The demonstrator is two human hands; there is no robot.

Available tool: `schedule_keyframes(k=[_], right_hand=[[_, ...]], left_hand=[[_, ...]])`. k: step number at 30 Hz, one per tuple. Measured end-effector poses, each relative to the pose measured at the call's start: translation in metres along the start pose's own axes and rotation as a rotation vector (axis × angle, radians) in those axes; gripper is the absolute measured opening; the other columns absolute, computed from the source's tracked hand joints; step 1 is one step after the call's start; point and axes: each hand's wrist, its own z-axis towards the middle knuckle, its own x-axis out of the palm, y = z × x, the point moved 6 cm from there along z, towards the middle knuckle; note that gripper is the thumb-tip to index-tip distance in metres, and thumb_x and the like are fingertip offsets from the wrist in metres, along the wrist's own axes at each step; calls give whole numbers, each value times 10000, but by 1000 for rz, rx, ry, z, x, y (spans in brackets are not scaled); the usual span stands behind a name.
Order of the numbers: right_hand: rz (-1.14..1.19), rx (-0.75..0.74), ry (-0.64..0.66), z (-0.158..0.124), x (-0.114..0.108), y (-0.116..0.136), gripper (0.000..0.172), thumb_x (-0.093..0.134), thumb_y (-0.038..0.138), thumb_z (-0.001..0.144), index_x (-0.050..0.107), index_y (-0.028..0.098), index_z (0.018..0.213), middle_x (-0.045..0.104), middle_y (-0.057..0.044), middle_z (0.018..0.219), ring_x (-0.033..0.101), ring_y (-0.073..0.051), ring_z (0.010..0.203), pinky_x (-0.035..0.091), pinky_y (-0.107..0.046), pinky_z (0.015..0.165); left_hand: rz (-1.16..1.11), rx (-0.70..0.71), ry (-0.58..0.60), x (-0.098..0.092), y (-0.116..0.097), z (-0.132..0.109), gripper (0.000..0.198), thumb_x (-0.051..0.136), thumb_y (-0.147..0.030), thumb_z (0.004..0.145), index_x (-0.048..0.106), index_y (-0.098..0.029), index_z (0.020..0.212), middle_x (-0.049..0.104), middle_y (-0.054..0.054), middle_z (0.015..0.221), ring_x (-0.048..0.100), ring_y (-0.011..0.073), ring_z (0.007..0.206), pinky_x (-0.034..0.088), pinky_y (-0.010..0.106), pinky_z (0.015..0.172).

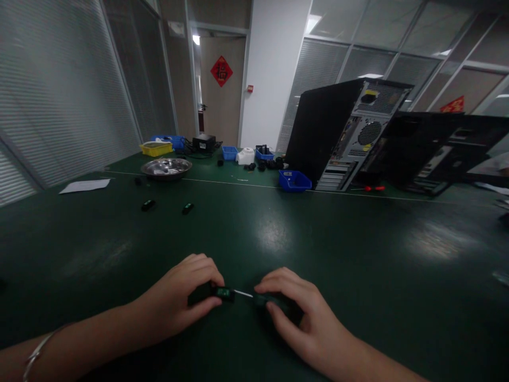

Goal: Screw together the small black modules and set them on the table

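My left hand (186,297) is closed around a small black device (220,293) with a green patch, pressed to the dark green table (278,239). My right hand (302,318) grips a dark-handled screwdriver (274,302). Its thin metal shaft (243,293) points left and meets the end of the device. Both hands rest on the table near its front edge. Two similar small black devices, one (148,205) and another (187,208), lie further back on the left.
A metal bowl (166,167), a sheet of paper (85,185), yellow (156,149) and blue bins (294,181) sit at the back. Two open computer cases (345,132) stand at the right rear, with a red-handled screwdriver (374,188) beside them.
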Motion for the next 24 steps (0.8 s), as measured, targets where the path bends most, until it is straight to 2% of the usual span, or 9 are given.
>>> schedule_keyframes(k=[13,24], right_hand=[[9,27,6,3,0,-3,260,531,93,918,685,198,1100,690,-79,1012,642,-223,958,520,-381,844],[77,69,-4,3,0,-8,198,535,134,927,687,181,1045,696,-86,998,657,-223,939,524,-372,830]], left_hand=[[-12,32,-45,-5,-5,0,123,573,-149,918,602,-216,1017,646,44,974,558,225,899,415,342,777],[-80,29,-19,-6,-6,-1,157,584,-135,909,620,-221,1036,655,44,985,580,218,902,448,337,793]])
